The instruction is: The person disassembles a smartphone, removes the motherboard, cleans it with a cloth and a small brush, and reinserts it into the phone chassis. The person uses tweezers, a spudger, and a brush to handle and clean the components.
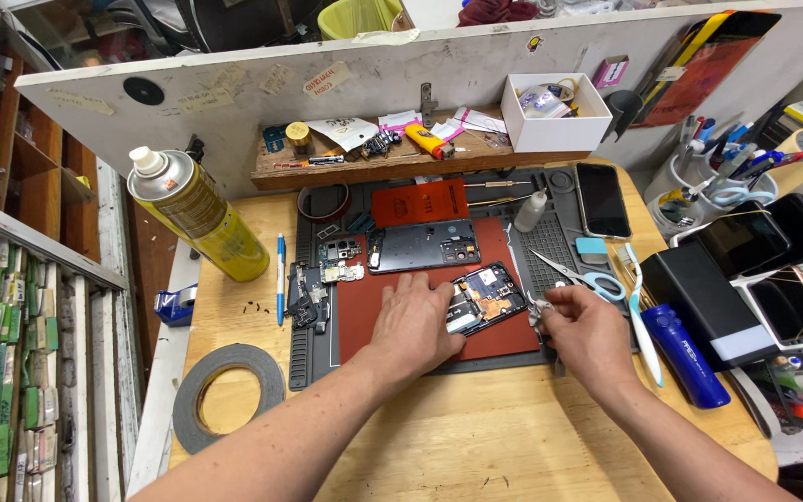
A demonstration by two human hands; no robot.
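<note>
Opened phone (487, 296), tilted on red mat (513, 339): left hand (415, 321) pressed flat touching it; right hand (587, 335) pinching cloth (538, 314) beside.

A yellow spray can (199, 216) lies tilted on the bench (476, 437). Just right of the can lies a blue pen (281, 277); below it a black tape roll (228, 395). Well right of the can are scissors (580, 276) and a white box (555, 113).
</note>
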